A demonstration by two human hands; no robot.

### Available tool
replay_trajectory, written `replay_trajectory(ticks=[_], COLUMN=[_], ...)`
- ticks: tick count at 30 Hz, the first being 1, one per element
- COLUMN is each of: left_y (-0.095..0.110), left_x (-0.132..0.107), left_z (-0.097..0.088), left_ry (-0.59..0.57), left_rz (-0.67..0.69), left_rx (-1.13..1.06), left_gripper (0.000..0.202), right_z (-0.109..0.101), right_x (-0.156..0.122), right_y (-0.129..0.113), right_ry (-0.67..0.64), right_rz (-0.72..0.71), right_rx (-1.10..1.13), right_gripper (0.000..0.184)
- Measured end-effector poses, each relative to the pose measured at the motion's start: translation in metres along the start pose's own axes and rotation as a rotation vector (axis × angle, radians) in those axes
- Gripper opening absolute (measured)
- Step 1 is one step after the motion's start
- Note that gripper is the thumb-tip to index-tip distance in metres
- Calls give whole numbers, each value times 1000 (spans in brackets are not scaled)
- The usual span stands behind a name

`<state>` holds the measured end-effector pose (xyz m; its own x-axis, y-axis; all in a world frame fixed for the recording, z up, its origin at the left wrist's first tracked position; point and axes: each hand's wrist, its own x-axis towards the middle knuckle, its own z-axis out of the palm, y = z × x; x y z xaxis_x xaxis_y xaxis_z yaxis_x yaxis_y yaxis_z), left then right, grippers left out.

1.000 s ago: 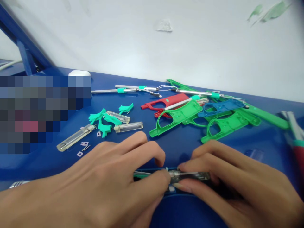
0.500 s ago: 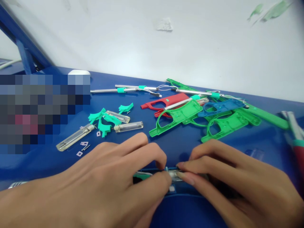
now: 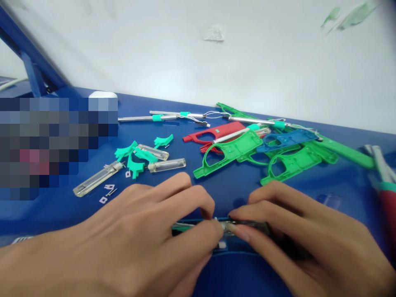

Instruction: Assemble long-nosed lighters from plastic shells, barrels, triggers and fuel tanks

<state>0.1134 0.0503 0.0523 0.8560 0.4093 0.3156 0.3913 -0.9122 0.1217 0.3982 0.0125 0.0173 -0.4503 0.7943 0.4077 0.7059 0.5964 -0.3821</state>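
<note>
Low in front of me lies a blue lighter casing half, mostly covered by my hands. My left hand is closed, with thumb and forefinger pinching at the casing's middle. My right hand is closed too, its thumb and fingertips on a lighter fuel tank with a clear end, set along the casing. White wire and a green piece show beneath my left fingers. My hands hide how the tank sits in the casing.
Beyond my hands lie green casing halves, a red casing and another blue one. Metal rods with wires lie at the back. On the left are teal triggers, clear tanks and tiny parts. A white wall stands behind.
My right fingertips have shifted slightly left along the tank, and more of its dark length shows. My left hand stays almost where it was.
</note>
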Motion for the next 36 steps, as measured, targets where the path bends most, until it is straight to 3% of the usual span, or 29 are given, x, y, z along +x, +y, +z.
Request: replay_trajectory(ticks=[7,13,20,24,29,36], left_y=[-2,-3,-29,-49,-59,-66], left_x=[1,2,11,12,10,8], left_z=[3,-2,-11,-10,-6,-1], left_ry=[94,181,283,248,227,63], left_rz=[-61,-142,-210,-266,-307,-261], left_rx=[-96,-122,-21,128,144,82], left_gripper=[23,20,27,29,33,47], right_z=[-2,-3,-7,-12,-11,-7], right_x=[5,2,4,11,15,23], right_y=[-2,-2,6,11,22,23], right_ry=[100,153,183,185,188,34], right_rz=[-36,-97,16,36,-13,-124], right_rx=[-44,-125,-113,-170,-289,-309], right_gripper=[16,22,18,17,27,46])
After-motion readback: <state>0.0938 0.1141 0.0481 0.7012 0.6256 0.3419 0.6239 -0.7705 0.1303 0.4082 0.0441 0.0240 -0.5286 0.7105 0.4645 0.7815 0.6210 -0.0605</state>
